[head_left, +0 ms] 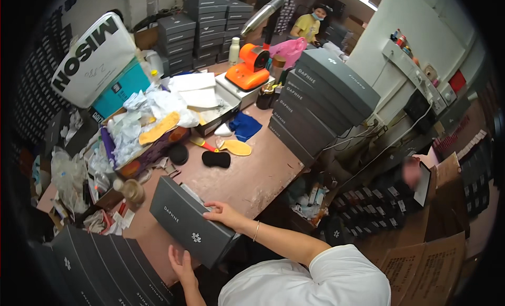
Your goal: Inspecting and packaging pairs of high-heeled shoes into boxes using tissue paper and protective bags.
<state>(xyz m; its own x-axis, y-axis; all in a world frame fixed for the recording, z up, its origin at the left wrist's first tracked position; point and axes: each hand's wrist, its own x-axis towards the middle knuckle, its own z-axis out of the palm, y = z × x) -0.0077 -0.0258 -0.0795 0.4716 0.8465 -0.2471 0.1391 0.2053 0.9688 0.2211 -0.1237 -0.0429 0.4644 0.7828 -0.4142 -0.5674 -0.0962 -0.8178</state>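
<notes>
a person in a white shirt (300, 279) works over a dark grey box (176, 216) at the near edge of a worn pinkish table (263, 174), the left hand (183, 264) open with fingers spread just beside the box's lower side, the right hand (226, 215) laid over its upper edge with fingertips on the printed face; whether the right hand grips cannot be told. to the left of the box stand more grey boxes (100, 266). beyond it on the table lie a black sponge (216, 159), a yellow insole (236, 147) and a blue cloth (245, 128), with crumpled paper (139, 114) heaped to their left. a tall box stack (310, 108) rises at right, near an orange device (246, 72). in the background, a masked co-worker in a yellow top (306, 27) faces the table.
</notes>
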